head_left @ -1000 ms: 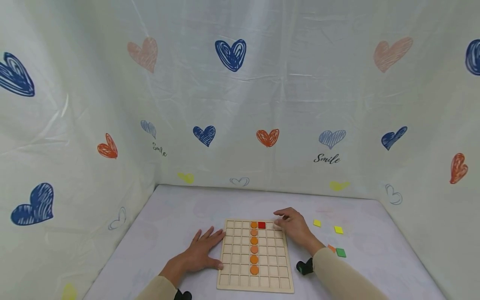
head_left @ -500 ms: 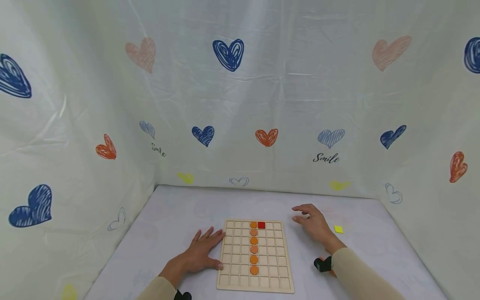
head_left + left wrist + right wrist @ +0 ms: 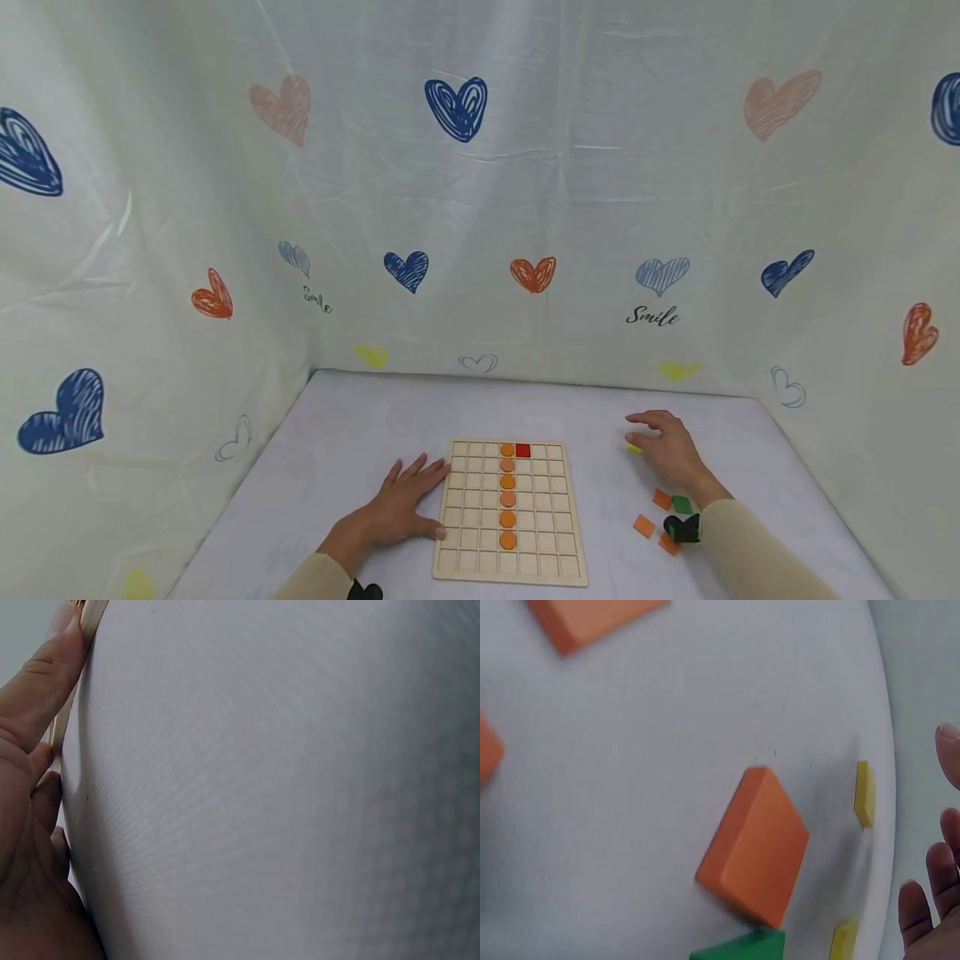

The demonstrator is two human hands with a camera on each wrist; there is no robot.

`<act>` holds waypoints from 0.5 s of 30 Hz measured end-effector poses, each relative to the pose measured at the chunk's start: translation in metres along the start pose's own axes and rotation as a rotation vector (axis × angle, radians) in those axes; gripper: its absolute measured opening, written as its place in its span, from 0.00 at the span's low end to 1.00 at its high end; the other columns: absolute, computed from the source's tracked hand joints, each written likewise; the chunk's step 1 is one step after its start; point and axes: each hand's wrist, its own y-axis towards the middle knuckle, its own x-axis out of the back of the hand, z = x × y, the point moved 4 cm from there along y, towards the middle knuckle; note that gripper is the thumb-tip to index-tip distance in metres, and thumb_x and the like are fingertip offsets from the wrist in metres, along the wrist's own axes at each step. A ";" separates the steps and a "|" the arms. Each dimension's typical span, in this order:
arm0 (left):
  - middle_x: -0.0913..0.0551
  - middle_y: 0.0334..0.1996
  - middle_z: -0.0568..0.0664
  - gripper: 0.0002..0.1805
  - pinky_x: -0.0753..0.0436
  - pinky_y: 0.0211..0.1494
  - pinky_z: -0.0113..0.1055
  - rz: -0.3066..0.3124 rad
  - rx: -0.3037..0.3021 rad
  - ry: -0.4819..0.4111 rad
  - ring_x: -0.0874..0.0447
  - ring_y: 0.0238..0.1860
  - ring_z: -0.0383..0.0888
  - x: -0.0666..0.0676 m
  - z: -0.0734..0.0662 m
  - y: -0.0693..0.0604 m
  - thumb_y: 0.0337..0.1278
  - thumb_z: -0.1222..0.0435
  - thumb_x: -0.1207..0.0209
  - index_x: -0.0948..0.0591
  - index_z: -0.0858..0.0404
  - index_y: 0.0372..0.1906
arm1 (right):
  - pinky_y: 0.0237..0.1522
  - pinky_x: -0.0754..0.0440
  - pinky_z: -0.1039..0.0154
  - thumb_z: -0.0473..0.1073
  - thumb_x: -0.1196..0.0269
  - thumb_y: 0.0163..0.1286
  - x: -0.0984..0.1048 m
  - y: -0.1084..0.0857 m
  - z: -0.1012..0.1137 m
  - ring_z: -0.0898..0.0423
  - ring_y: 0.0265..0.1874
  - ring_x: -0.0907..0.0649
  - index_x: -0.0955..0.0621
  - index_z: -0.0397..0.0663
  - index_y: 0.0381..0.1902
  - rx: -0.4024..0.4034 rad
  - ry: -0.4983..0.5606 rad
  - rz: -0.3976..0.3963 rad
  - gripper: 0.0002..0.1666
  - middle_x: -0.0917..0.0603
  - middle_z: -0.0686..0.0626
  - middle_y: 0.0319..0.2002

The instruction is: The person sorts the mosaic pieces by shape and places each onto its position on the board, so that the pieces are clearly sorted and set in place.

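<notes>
My left hand (image 3: 397,508) rests spread at the left edge of a wooden grid board (image 3: 480,563), its thumb and fingertips touching the rim; the left wrist view shows the thumb (image 3: 43,686) against that edge. One column of the board holds several orange discs (image 3: 507,499), with a red square tile (image 3: 522,451) beside the top one. To the board's right, my right hand (image 3: 670,450) hovers over a yellow square tile (image 3: 633,448), partly hiding it. Thumb and fingers are apart, with nothing visible between them. The right wrist view shows two yellow tiles (image 3: 865,793) near the hand.
Orange square tiles (image 3: 644,526) and a green tile (image 3: 682,504) lie near my right wrist, one orange tile partly under the black wrist strap (image 3: 682,528). A white curtain (image 3: 480,208) printed with hearts stands behind the table (image 3: 360,408).
My right hand has moved right, from the board's upper right corner to above the yellow tile. Its arm now uncovers the orange and green tiles. My left hand has stayed still.
</notes>
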 end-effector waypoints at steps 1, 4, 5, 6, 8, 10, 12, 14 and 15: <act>0.38 0.83 0.52 0.60 0.66 0.86 0.67 0.001 0.001 -0.001 0.55 0.86 0.62 0.000 0.000 0.000 0.44 0.41 0.23 0.35 0.57 0.82 | 0.69 0.27 0.29 0.46 0.32 0.75 0.002 0.000 -0.003 0.31 0.68 0.28 0.16 0.42 0.64 -0.006 -0.010 0.002 0.24 0.26 0.33 0.69; 0.38 0.83 0.52 0.60 0.66 0.86 0.67 0.000 -0.002 -0.001 0.55 0.86 0.62 0.001 0.000 0.000 0.44 0.41 0.23 0.35 0.57 0.82 | 0.71 0.31 0.27 0.45 0.32 0.74 0.005 -0.001 -0.011 0.29 0.69 0.30 0.16 0.41 0.62 -0.009 -0.051 0.009 0.23 0.26 0.30 0.69; 0.38 0.83 0.52 0.60 0.66 0.86 0.67 0.000 -0.002 -0.001 0.55 0.86 0.62 0.001 0.000 0.000 0.44 0.42 0.23 0.36 0.57 0.82 | 0.71 0.32 0.27 0.44 0.32 0.74 0.005 -0.002 -0.013 0.29 0.69 0.31 0.16 0.41 0.62 -0.013 -0.059 0.011 0.23 0.25 0.30 0.68; 0.38 0.83 0.52 0.60 0.66 0.86 0.67 -0.001 -0.004 -0.001 0.55 0.86 0.62 0.001 0.000 0.000 0.44 0.42 0.22 0.36 0.57 0.82 | 0.71 0.32 0.26 0.44 0.33 0.74 0.006 -0.002 -0.015 0.29 0.69 0.31 0.15 0.40 0.62 -0.015 -0.069 0.016 0.22 0.25 0.30 0.68; 0.38 0.83 0.53 0.60 0.66 0.86 0.67 -0.001 -0.008 -0.003 0.55 0.86 0.63 0.001 0.000 -0.001 0.44 0.42 0.22 0.36 0.58 0.82 | 0.71 0.32 0.26 0.42 0.32 0.73 0.006 -0.003 -0.018 0.29 0.68 0.30 0.15 0.39 0.60 -0.014 -0.083 0.020 0.21 0.25 0.30 0.67; 0.38 0.83 0.53 0.60 0.66 0.86 0.67 -0.002 -0.012 -0.005 0.55 0.86 0.63 0.001 0.000 -0.001 0.45 0.42 0.23 0.36 0.58 0.82 | 0.70 0.31 0.26 0.42 0.32 0.72 0.006 -0.004 -0.019 0.29 0.68 0.30 0.15 0.39 0.60 -0.015 -0.094 0.023 0.21 0.24 0.29 0.66; 0.38 0.83 0.52 0.60 0.66 0.86 0.67 -0.001 -0.012 -0.007 0.55 0.86 0.62 0.000 0.000 -0.001 0.45 0.42 0.23 0.36 0.57 0.82 | 0.69 0.29 0.27 0.41 0.32 0.71 0.005 -0.004 -0.020 0.29 0.66 0.28 0.14 0.39 0.58 -0.007 -0.109 0.018 0.20 0.23 0.29 0.65; 0.38 0.83 0.52 0.60 0.66 0.86 0.67 0.000 -0.012 -0.005 0.55 0.86 0.62 0.000 0.000 -0.001 0.45 0.41 0.23 0.36 0.57 0.83 | 0.67 0.27 0.28 0.41 0.31 0.70 0.004 -0.003 -0.022 0.29 0.65 0.27 0.13 0.39 0.57 0.001 -0.131 0.009 0.20 0.21 0.30 0.64; 0.38 0.83 0.52 0.60 0.66 0.86 0.67 0.001 -0.012 -0.004 0.55 0.86 0.62 0.000 0.000 -0.001 0.45 0.41 0.23 0.36 0.57 0.83 | 0.66 0.26 0.28 0.41 0.30 0.70 0.003 -0.003 -0.024 0.30 0.64 0.26 0.13 0.40 0.56 0.006 -0.143 0.003 0.19 0.20 0.30 0.63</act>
